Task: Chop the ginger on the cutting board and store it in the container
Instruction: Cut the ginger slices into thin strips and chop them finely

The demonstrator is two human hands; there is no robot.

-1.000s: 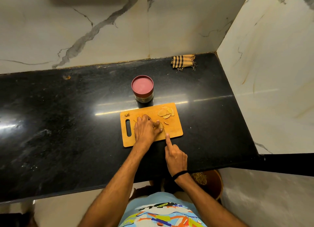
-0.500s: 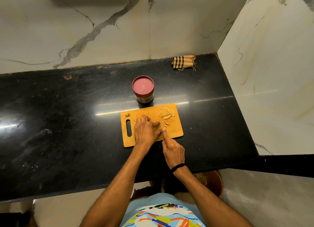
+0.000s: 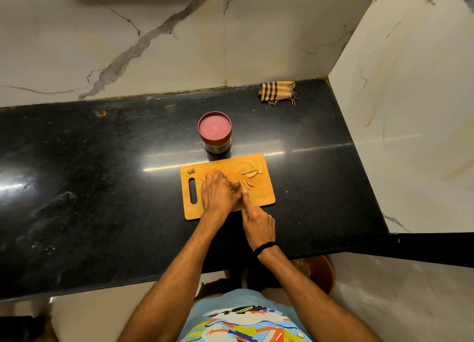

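Ginger (image 3: 250, 171) is all on the wooden cutting board (image 3: 261, 196), which lies midway along the black tabletop (image 3: 102, 188), toward its front edge. Left to right: the board's handle slot (image 3: 193, 194) is at its 9 o'clock end, with a little brownish scrap (image 3: 190, 172) up in the 10 o'clock corner. Next is the left hand (image 3: 218, 194), knuckles up, fingers curled down claw-style over a piece of ginger. The hand covers nearly all of it, and only a thin sliver pokes out at 10 o'clock. At 12 o'clock from the board, just beside its far edge, the container (image 3: 216, 146) stands upright with its dark red lid (image 3: 215, 127) on. Can't tell if it touches the board. Tight against the left fingertips is the knife (image 3: 240, 185), seen edge-on, just a thin pale line pointing to 12. The right hand (image 3: 257, 222) grips it from 6 o'clock, index finger stretched along the spine, other fingers curled under. The handle's hidden by the hand. Black band (image 3: 265, 246) on that wrist. At 3 o'clock of the blade lie a few cut strips (image 3: 247, 184), and a pile of flat slices (image 3: 245, 167) sits in the board's 1 o'clock corner. Way off at 1 o'clock, against the marble wall (image 3: 256, 34), there's a folded striped cloth (image 3: 278, 91).
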